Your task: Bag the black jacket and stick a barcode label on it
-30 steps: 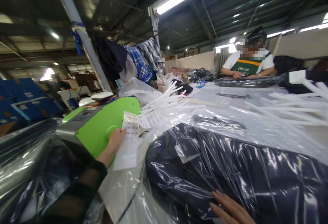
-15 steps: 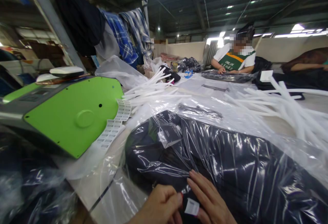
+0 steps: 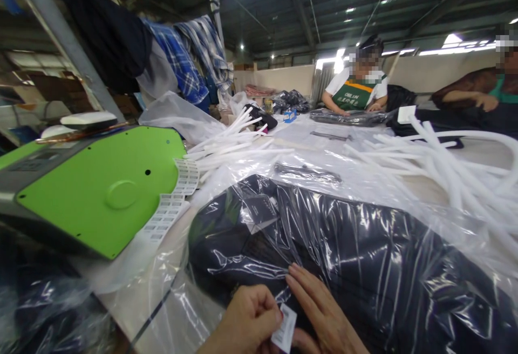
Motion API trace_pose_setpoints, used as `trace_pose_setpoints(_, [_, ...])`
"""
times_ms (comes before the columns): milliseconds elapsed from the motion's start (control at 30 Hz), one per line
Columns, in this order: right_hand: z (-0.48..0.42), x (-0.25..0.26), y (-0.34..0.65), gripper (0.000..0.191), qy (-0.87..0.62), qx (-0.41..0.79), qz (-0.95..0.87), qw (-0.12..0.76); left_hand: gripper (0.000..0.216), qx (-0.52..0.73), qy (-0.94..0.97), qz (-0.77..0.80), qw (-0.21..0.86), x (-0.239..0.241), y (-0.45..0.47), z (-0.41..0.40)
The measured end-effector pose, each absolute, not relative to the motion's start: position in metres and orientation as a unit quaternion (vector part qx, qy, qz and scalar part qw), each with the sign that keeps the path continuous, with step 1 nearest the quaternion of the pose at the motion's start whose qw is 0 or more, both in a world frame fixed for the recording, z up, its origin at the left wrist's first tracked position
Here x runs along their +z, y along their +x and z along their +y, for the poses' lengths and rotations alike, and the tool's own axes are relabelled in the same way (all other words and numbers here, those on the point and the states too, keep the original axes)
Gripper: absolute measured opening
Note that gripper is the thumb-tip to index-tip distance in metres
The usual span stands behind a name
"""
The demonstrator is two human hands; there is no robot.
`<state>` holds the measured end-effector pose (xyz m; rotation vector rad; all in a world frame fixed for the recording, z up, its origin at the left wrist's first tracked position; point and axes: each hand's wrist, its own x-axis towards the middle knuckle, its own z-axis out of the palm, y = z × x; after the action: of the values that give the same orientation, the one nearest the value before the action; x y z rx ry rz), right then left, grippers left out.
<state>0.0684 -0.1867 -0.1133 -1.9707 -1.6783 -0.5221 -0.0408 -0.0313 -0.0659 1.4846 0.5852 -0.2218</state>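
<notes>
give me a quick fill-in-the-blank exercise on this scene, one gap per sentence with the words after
The left hand holds a small label coloured ____.
The right hand rests on a dark bundle wrapped in clear ____.
From the wearer's view, the bright green machine stands to the ____ of the bundle.
The person with white sleeves wears an apron coloured mostly ____.

Missing words: white; plastic; left; green.

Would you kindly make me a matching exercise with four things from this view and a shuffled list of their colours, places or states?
1. left hand
2. right hand
3. boxy machine
4. plaid cloth

A. hanging up
B. fingers extended on the plastic-wrapped dark bundle
C. bright green side
D. pinching a white label

Pairs: 1-D, 2-B, 3-C, 4-A
</notes>
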Motion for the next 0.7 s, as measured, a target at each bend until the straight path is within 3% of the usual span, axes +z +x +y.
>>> trace_pose_setpoints(400, [-0.175,-0.105,0.066,0.053,-0.664,-0.270,-0.694,0.074,0.022,0.080,0.921,0.068,0.374,-0.020,0.000,0.012])
trace_pose_setpoints(567, [-0.168,-0.107,0.064,0.034,-0.660,-0.307,-0.681,0.072,0.016,0.078,0.942,-0.013,0.326,-0.025,0.046,0.011])
trace_pose_setpoints(700, [-0.165,-0.116,0.064,0.033,-0.661,-0.323,-0.671,0.091,0.013,0.041,0.946,-0.055,0.316,-0.029,0.071,0.007])
